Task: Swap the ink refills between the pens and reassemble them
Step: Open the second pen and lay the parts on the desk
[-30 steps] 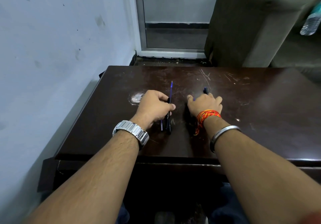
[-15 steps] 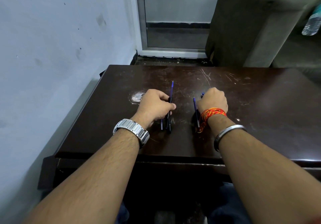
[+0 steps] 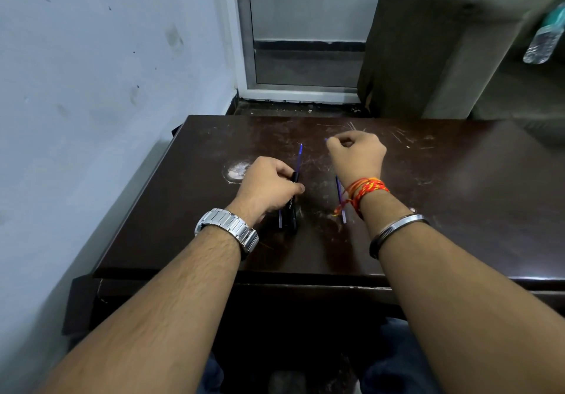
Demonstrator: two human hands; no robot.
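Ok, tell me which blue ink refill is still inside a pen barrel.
The thin blue ink refill by the left hand: it protrudes from the black pen barrel. The other blue refill lies bare under the right hand.

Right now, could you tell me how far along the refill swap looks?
Done: at least one refill looks out; a thin blue refill runs under the right hand. In hand: that hand is closed around it, and the left hand pinches a black pen barrel on the table, with a blue refill pointing out beyond it. Left: apparently the swap itself and closing both pens.
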